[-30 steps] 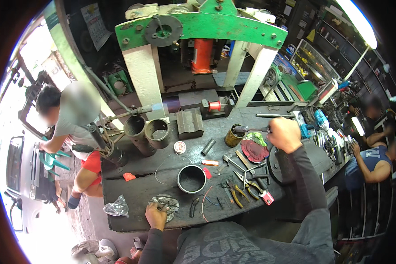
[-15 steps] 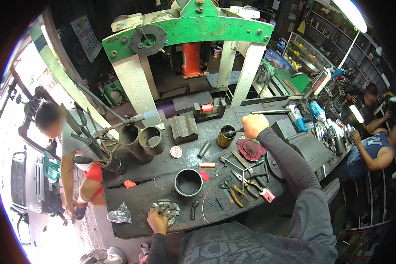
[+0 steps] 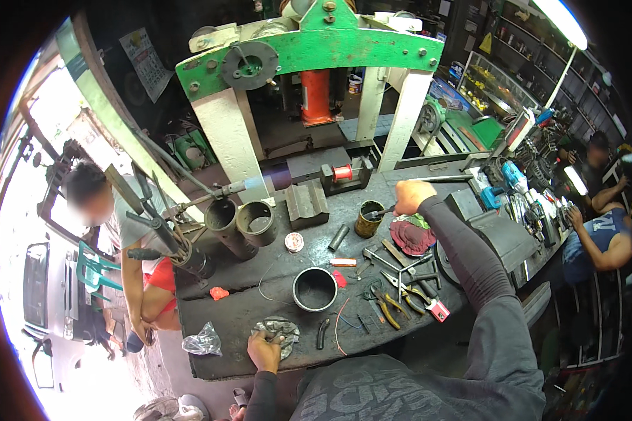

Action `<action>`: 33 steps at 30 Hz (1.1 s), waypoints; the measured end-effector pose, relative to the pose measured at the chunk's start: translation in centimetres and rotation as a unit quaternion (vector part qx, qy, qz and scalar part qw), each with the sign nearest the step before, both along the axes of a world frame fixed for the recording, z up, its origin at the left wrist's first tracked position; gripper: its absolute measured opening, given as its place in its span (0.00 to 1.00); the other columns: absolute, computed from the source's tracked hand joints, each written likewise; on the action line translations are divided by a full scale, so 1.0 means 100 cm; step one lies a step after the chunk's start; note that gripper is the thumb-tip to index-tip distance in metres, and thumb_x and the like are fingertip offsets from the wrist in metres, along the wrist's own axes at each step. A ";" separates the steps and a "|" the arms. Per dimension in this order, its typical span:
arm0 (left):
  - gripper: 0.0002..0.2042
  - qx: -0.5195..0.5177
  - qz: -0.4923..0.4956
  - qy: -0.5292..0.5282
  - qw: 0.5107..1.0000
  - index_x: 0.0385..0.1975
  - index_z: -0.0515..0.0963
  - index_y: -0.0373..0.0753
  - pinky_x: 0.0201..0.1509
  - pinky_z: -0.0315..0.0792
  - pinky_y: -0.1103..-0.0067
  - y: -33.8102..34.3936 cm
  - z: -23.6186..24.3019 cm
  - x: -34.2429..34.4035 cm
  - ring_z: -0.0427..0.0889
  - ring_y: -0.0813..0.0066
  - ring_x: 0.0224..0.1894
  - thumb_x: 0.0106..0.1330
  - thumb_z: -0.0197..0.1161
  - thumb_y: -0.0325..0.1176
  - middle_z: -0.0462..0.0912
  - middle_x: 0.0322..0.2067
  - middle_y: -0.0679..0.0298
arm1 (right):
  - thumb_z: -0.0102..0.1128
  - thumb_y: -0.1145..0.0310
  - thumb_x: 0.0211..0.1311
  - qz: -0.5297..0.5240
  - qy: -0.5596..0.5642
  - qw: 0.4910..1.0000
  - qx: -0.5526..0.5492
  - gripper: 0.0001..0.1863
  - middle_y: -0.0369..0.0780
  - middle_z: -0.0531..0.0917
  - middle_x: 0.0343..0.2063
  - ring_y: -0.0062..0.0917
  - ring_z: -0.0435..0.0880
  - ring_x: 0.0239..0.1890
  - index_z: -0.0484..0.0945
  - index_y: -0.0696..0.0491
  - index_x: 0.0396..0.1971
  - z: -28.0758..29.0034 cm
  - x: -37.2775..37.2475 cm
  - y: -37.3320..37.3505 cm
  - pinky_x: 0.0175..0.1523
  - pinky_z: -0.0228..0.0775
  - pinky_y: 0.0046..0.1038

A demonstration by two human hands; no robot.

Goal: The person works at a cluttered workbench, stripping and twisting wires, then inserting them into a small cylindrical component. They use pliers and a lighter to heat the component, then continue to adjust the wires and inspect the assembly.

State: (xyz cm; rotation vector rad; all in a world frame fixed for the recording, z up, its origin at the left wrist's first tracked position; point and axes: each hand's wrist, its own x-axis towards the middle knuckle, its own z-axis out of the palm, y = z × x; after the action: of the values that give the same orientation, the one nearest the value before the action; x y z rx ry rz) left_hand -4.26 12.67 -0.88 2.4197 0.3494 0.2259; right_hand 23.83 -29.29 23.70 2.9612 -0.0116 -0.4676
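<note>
My right hand (image 3: 413, 196) is stretched over the dark workbench (image 3: 260, 281) and holds a thin brush (image 3: 380, 211) whose tip dips into a small yellowish tin (image 3: 366, 219). My left hand (image 3: 265, 349) rests at the bench's near edge, gripping a round grey metal part (image 3: 277, 330) with several lobes. A short black steel ring (image 3: 314, 288) stands between the two hands. A red rag (image 3: 412, 237) lies just right of the tin.
Pliers (image 3: 388, 309) and other hand tools lie right of the ring. Two steel sleeves (image 3: 242, 224) stand at the back left under a green and white press frame (image 3: 309, 56). A person (image 3: 130, 231) sits left of the bench; others (image 3: 604, 231) sit at right.
My right hand has come leftward and down from above the red rag to the yellowish tin. The left hand has stayed on the metal part.
</note>
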 end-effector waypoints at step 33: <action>0.16 -0.002 0.013 -0.006 1.000 0.26 0.84 0.36 0.46 0.74 0.61 0.000 -0.001 -0.007 0.82 0.50 0.40 0.43 0.83 0.37 0.84 0.31 0.54 | 0.66 0.78 0.61 -0.208 -0.016 0.539 0.816 0.17 0.38 0.78 0.27 0.21 0.79 0.20 0.71 0.62 0.48 -0.064 -0.112 0.233 0.21 0.73 0.24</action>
State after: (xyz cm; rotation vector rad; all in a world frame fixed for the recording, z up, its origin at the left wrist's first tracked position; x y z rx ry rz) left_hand -5.01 12.72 -0.95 2.4101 0.3762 0.2511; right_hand 12.58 -6.01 17.25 4.8913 -0.6742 -0.7115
